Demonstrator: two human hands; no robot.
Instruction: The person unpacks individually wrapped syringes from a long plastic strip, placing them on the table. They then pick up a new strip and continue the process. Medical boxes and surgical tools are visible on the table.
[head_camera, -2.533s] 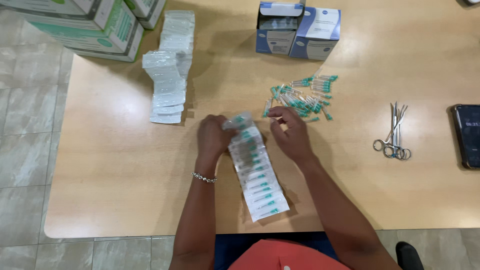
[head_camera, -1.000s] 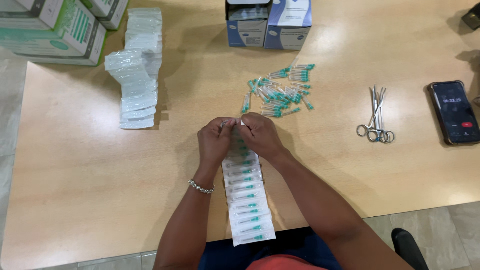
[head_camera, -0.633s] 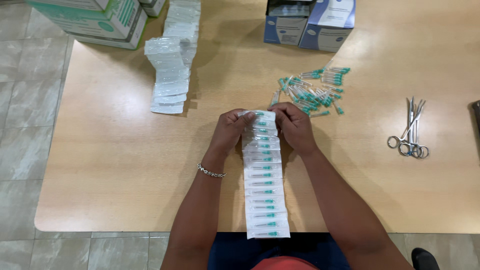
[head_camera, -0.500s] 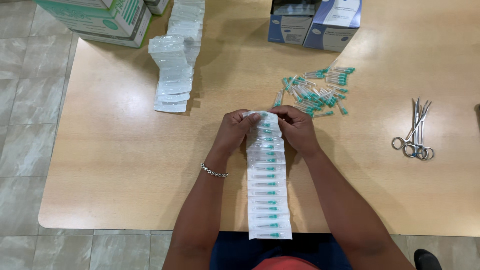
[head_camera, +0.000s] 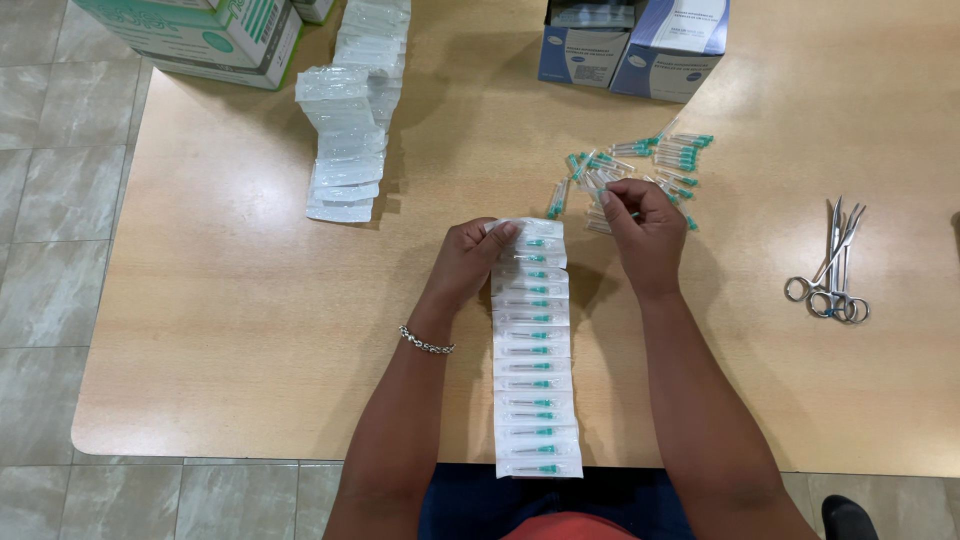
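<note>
Head view: hands pinch needle strip (head_camera: 533, 350) and capped needle (head_camera: 612, 196); blue boxes (head_camera: 634, 42) beyond.

My wooden bench (head_camera: 220, 330) carries a long strip of needle packets (head_camera: 533, 350), loose teal-capped needles (head_camera: 640, 165), stacked blister strips (head_camera: 350, 130), cardboard boxes (head_camera: 635, 45) and metal forceps (head_camera: 830, 270).

Needle strip (head_camera: 533, 350) center, loose needles (head_camera: 640, 165) behind-right, scissors (head_camera: 832, 275) far right, packet stack (head_camera: 350, 130) behind-left.

A white blister-pack strip (head_camera: 533, 350) lies mid-table, clear packs (head_camera: 345, 140) stacked far-left, 2 blue boxes (head_camera: 635, 40) beyond.
</note>
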